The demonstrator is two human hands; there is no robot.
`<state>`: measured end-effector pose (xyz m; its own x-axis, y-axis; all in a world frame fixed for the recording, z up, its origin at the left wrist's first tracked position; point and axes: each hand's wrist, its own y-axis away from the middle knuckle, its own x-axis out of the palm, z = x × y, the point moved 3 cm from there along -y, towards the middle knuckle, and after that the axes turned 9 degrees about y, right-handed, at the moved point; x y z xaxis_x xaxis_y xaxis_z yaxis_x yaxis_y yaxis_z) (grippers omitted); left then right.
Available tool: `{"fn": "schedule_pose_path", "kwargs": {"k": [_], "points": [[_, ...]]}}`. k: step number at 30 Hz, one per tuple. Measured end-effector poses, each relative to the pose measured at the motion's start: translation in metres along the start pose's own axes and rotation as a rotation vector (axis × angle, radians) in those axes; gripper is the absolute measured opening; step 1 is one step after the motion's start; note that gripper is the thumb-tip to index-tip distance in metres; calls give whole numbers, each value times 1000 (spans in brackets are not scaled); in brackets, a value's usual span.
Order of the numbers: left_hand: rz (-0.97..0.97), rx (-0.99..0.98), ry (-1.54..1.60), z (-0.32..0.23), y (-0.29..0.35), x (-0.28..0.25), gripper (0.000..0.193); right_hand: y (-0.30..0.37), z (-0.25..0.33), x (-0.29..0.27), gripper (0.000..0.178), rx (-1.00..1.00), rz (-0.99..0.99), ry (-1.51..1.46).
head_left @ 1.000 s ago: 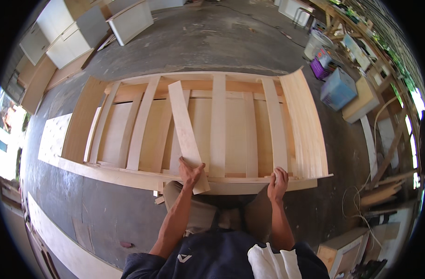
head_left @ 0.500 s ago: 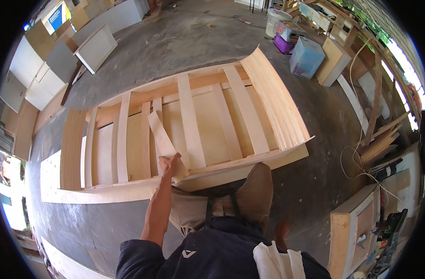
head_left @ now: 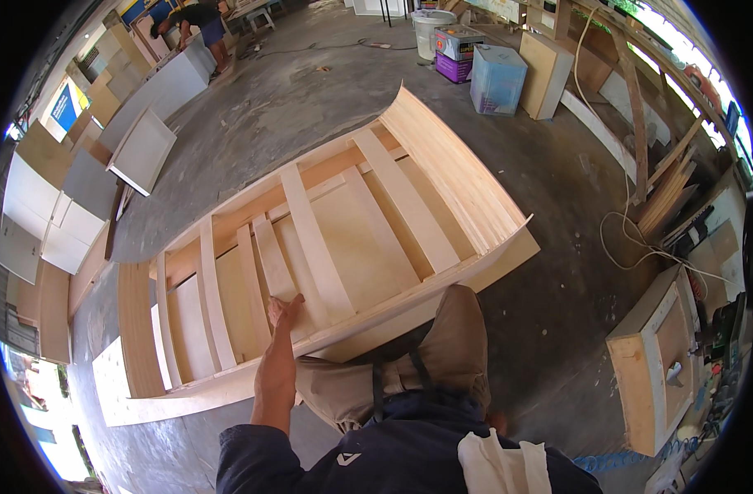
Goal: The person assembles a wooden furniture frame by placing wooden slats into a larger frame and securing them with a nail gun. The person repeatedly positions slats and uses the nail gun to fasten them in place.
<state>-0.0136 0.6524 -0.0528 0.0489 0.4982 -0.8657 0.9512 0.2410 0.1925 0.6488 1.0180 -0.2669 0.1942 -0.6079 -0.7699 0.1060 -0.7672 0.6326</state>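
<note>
Around us the floor holds plenty: far left, a co-worker (head_left: 199,18) bends over, with white cabinets (head_left: 43,198) and a leaning white panel (head_left: 144,152) nearer. Our trousered right knee (head_left: 460,325) stands close by the near edge of the wooden frame (head_left: 397,298), and its curved end panel (head_left: 450,165) rises on the right. Far right, we see a white bucket (head_left: 433,37), its contents unclear, then a purple box (head_left: 453,69) with another on top, a blue box (head_left: 498,81) and a wooden box (head_left: 547,74). Near right stands a recessed crate (head_left: 630,362) with a small shiny thing inside. The frame holds several crosswise slats; the slat (head_left: 272,255) we handle lies left of its middle. Our left hand (head_left: 284,311) grasps that slat's near part, thumb to the right; how our right fingers stand, we cannot tell.
</note>
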Motion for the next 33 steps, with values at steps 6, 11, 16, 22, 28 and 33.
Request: {"fn": "schedule_pose_path", "kwargs": {"k": [6,11,16,22,28,33], "points": [[112,32,-51,3,-4,-11,118,11,-8,1,24,54,29,-30],[204,-20,-167,-14,0,-49,102,18,-7,4,24,65,47,-49],[261,-3,-231,1,-24,-48,93,25,-7,5,24,80,58,-63],[190,84,-245,2,-22,-17,103,29,-12,3,24,113,62,-82],[228,111,-329,15,-24,17,107,31,-15,3,23,144,61,-97],[129,160,-294,46,-33,23,104,32,-6,6,23,139,76,-121]]}}
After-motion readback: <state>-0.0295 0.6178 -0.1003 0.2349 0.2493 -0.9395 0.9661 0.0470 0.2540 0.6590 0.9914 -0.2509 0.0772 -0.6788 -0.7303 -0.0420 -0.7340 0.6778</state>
